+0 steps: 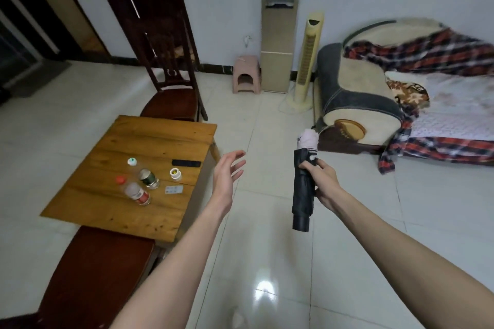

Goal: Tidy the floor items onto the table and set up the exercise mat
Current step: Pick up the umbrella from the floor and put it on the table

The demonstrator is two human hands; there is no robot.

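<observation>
1. a person stands on a pale tiled floor, seen from their own head looking down; both bare forearms reach forward.
2. the right hand (322,181) is clenched around the middle of a folded black umbrella (303,189), held almost upright in the air above the floor, with its pale end upward and its black handle pointing down.
3. the left hand (227,173) is released, fingers spread and holding nothing, just off the near right corner of the table.
4. the low wooden table (112,208) is to the left. on it stand two clear bottles (139,189) with a small white jar (175,174) nearby, plus a dark remote (186,163) and a small card (173,189).
5. the step in hand looks like carrying the umbrella to the table.
6. the next move likely calls for swinging the right arm left and laying the umbrella flat on the bare wood, clear of the bottles so none tip.
7. no exercise mat is in view.
</observation>
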